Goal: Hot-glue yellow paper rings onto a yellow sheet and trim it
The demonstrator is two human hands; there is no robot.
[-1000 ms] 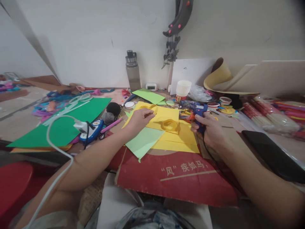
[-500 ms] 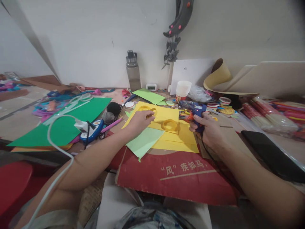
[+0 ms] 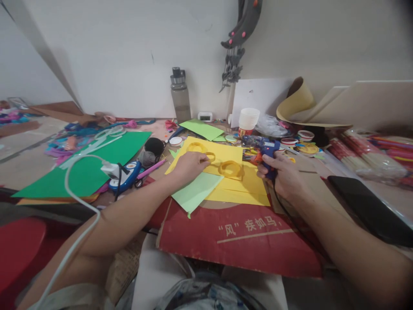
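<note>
My left hand (image 3: 193,164) pinches a small yellow paper ring (image 3: 211,157) above yellow sheets. Behind it, another yellow ring (image 3: 195,147) rests on the yellow paper (image 3: 222,150). To the right stands a larger yellow ring (image 3: 231,169). My right hand (image 3: 280,170) is wrapped round a blue glue gun (image 3: 269,148) with an orange trigger, its nozzle pointing left. A pale green sheet (image 3: 196,191) lies below my left hand, on top of the yellow paper and a red cardboard piece (image 3: 238,245).
A power strip (image 3: 125,176) with a white plug and cable sits left, beside a green sheet (image 3: 87,168). At the back stand a bottle (image 3: 180,101) and paper cups (image 3: 248,120). A black phone (image 3: 368,206) lies right.
My left hand has shifted slightly, and the small ring in its fingers now shows more clearly. My right hand holds the glue gun almost where it was.
</note>
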